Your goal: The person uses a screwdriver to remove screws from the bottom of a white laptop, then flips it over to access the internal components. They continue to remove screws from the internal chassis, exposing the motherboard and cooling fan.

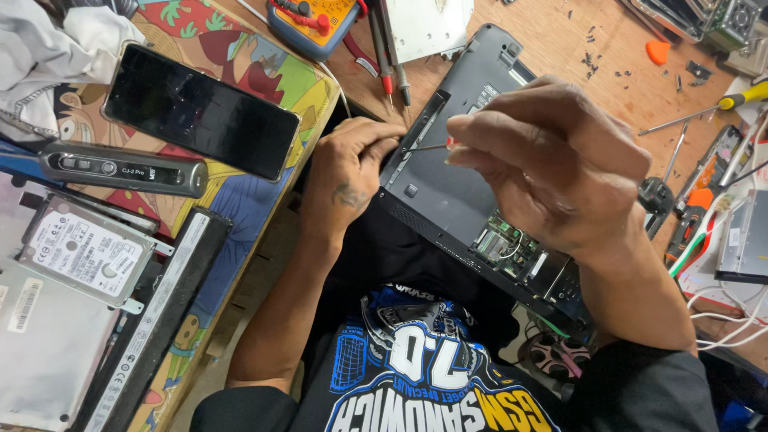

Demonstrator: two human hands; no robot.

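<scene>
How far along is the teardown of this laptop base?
Done: a cover is off the laptop base, baring a green circuit board; loose screws lie on the bench, and a hard drive and long battery sit aside. In hand: the right hand works a thin screwdriver at the edge while the left hand steadies the base. Left: the main shell remains assembled.

Black smartphone (202, 112) lying face-up on colourful cartoon mat (240, 200). Grey handheld tool (120, 169) sitting just below it. Hard drive (80, 254) resting beside long black battery (156, 316). Yellow multimeter (314, 22) lying at top. Loose screws (590, 60) and orange pick (658, 51) lying scattered on wooden bench (608, 88).
</scene>
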